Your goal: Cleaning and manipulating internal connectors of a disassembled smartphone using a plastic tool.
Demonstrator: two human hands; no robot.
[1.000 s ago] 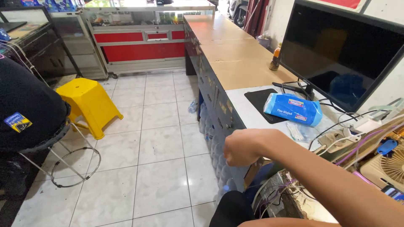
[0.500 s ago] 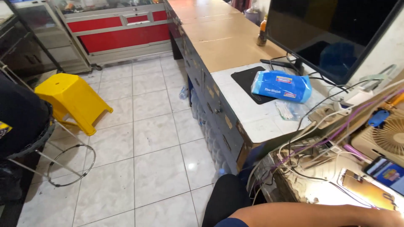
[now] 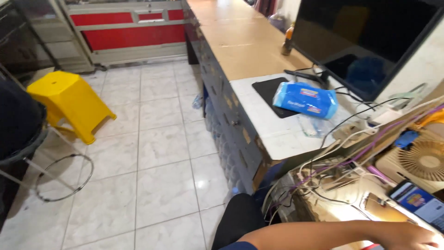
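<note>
Hand (image 3: 407, 237) now low beside phone (image 3: 418, 203)

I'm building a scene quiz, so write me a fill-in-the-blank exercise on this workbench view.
1. The plastic stool on the tiled floor is ____.
2. The blue packet lies partly on a ____ mat.
3. The round-grilled fan stands just beyond a ____ with a lit screen.
4. The person's hand rests at the picture's bottom ____ corner.

Missing words: yellow; black; phone; right

Smartphone (image 3: 420, 203), lit screen up, seemingly flat beside white fan (image 3: 423, 162).
</note>
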